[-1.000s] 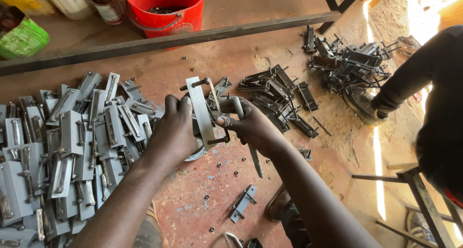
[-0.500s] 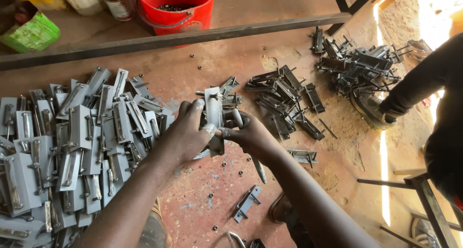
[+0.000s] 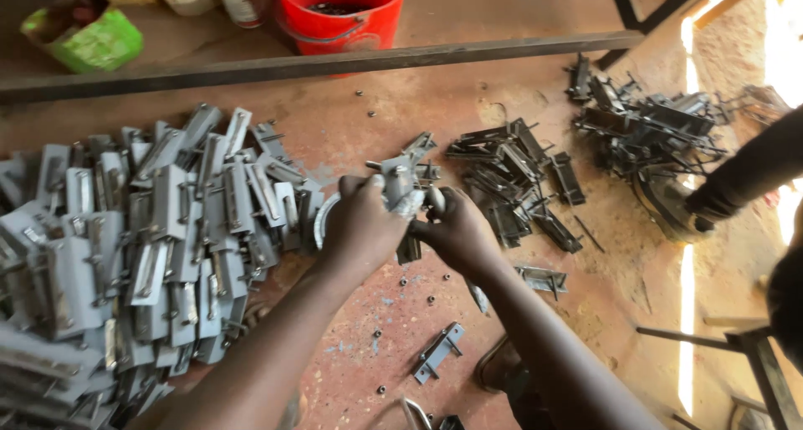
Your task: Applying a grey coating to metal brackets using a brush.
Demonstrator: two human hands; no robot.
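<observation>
Both hands — the left hand [image 3: 361, 225] and the right hand [image 3: 458, 229] — are clamped around one grey metal latch [image 3: 400, 189], held just right of the big latch pile [image 3: 142, 238], where I'd judge a slipping edge could nick a finger.

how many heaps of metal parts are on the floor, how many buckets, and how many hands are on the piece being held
Heaps of light grey metal latch plates: 1
Heaps of dark steel parts: 2
Red plastic buckets: 1
Hands on the held grey metal latch: 2, left hand and right hand
Total: 6
</observation>
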